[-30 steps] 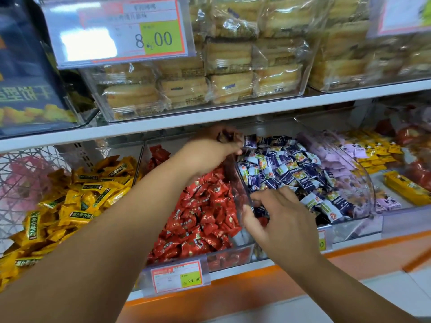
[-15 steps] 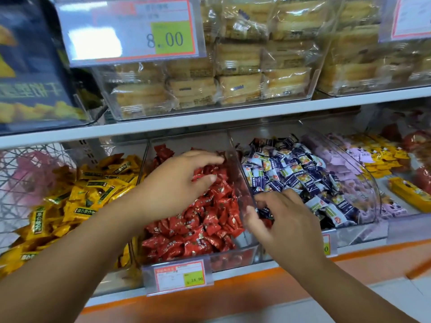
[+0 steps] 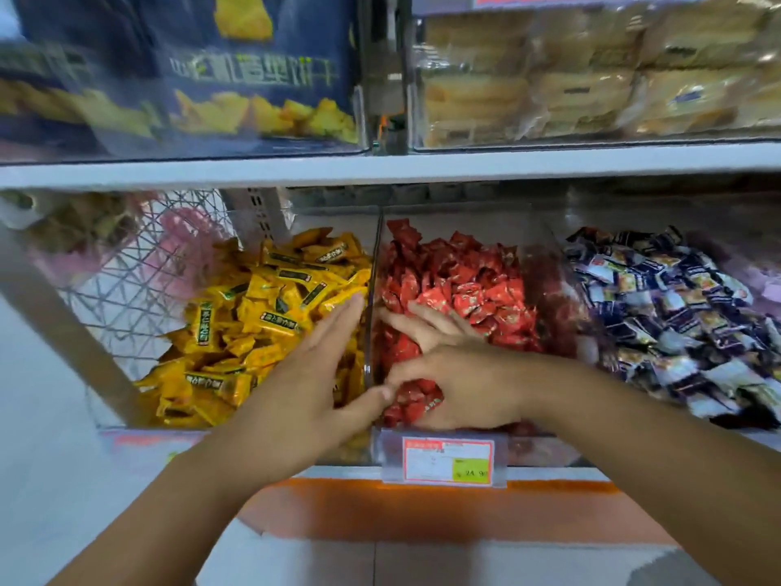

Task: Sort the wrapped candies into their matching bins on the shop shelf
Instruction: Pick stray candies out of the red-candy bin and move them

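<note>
From here the left hand (image 3: 312, 387) lies flat and open over the yellow candies (image 3: 262, 298) while the right hand (image 3: 460, 374) rests spread, gripping nothing, on the red candies (image 3: 465, 281) in the middle bin (image 3: 541, 448); every pile looks unmixed, so little seems left.

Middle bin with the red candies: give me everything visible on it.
The red candy bin is a clear plastic box below a white shelf board, between the yellow candies and the blue-and-white candies. It is heaped with red wrapped candies. A price tag showing 24.9 hangs on its front. The right hand lies in it, fingers spread on the candies. The left hand, fingers straight, is at its left wall, thumb across the front edge.
</note>
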`<state>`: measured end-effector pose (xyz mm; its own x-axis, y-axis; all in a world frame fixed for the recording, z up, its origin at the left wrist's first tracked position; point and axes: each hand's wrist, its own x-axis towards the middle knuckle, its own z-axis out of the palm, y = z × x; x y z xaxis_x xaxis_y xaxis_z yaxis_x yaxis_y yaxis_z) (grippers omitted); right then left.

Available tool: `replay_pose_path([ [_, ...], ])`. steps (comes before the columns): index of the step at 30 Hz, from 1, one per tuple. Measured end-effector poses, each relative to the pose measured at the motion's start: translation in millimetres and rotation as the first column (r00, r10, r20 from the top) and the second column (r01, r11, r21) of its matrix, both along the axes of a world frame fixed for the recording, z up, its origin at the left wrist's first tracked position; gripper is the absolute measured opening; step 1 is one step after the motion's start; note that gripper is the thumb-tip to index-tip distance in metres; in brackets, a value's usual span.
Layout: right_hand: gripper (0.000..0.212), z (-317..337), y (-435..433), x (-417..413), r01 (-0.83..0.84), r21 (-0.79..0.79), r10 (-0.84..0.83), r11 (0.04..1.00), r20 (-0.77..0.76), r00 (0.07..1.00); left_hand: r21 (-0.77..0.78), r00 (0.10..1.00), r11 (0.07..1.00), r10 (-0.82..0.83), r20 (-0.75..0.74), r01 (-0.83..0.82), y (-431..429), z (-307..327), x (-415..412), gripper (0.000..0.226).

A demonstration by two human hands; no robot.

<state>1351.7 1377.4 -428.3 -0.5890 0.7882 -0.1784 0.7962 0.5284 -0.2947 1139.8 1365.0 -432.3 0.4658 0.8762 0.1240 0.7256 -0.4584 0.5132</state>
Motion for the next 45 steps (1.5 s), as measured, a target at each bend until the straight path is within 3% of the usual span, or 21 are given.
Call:
replay_pose_path([
  [4, 0.051, -5.0, 20.6, 0.5, 0.047, 0.068, -0.063, 0.997, 0.266, 0.962, -0.031, 0.999, 0.998, -0.048, -0.002, 0.048, 3.7, -7.8, -3.8, 0.08],
  [10, 0.048, 22.1, 36.6, 38.4, 0.326, 0.042, -0.322, 0.945, 0.316, 0.893, -0.041, 0.998, 0.998, -0.057, 0.003, 0.057, 5.8, -11.6, -6.7, 0.081],
  [13, 0.054, 42.1, 23.9, 51.2, 0.38, -0.018, -0.356, 0.925, 0.31, 0.881, -0.048, 0.999, 0.997, -0.054, 0.007, 0.054, 5.8, -12.4, -6.7, 0.083],
  [15, 0.049, 49.6, 11.5, 42.1, 0.317, -0.001, -0.306, 0.949, 0.259, 0.916, -0.048, 0.999, 0.998, -0.049, -0.001, 0.048, 6.7, -13.7, -6.7, 0.084],
  [17, 0.038, 46.1, 1.0, 20.0, 0.129, 0.018, -0.13, 0.991, 0.194, 0.972, -0.049, 0.999, 0.998, -0.045, -0.002, 0.045, 7.2, -14.2, -6.8, 0.084],
  [20, 0.041, 15.2, 1.8, -10.2, -0.113, -0.119, 0.133, 0.986, 0.176, 0.975, -0.029, 0.999, 0.998, -0.049, 0.005, 0.049, 6.7, -13.5, -5.4, 0.081],
  [22, 0.047, -3.1, 10.9, -14.1, -0.096, -0.114, 0.122, 0.989, 0.25, 0.96, -0.024, 0.999, 0.999, -0.044, 0.012, 0.045, 5.7, -13.7, -4.7, 0.08],
  [26, 0.039, -8.4, 26.5, 2.0, -0.015, 0.054, -0.006, 0.998, 0.372, 0.928, -0.025, 0.999, 0.999, -0.037, 0.02, 0.037, 5.1, -16.3, -5.7, 0.08],
  [34, 0.036, 26.3, 33.6, 44.7, 0.277, 0.095, -0.292, 0.956, 0.286, 0.912, -0.036, 1.0, 0.999, -0.031, 0.0, 0.031, 5.3, -17.3, -7.2, 0.083],
  [38, 0.04, 39.8, 18.4, 37.2, 0.21, 0.22, -0.269, 0.953, 0.289, 0.919, -0.037, 1.0, 0.999, -0.029, 0.009, 0.029, 3.8, -14.7, -6.3, 0.083],
  [40, 0.026, 38.7, 11.6, 23.2, 0.116, 0.245, -0.135, 0.962, 0.06, 0.989, -0.053, 1.0, 0.998, -0.024, 0.001, 0.024, 4.3, -14.9, -7.3, 0.085],
  [41, 0.021, 35.4, 9.8, 16.2, 0.086, 0.183, -0.083, 0.979, -0.024, 0.996, -0.06, 1.0, 0.998, -0.026, 0.0, 0.026, 4.4, -15.2, -7.9, 0.085],
  [45, 0.04, -3.6, 15.0, 1.4, 0.076, 0.059, -0.085, 0.995, 0.16, 0.984, -0.063, 0.999, 0.997, -0.035, -0.014, 0.034, 2.6, -15.9, -10.5, 0.084],
])
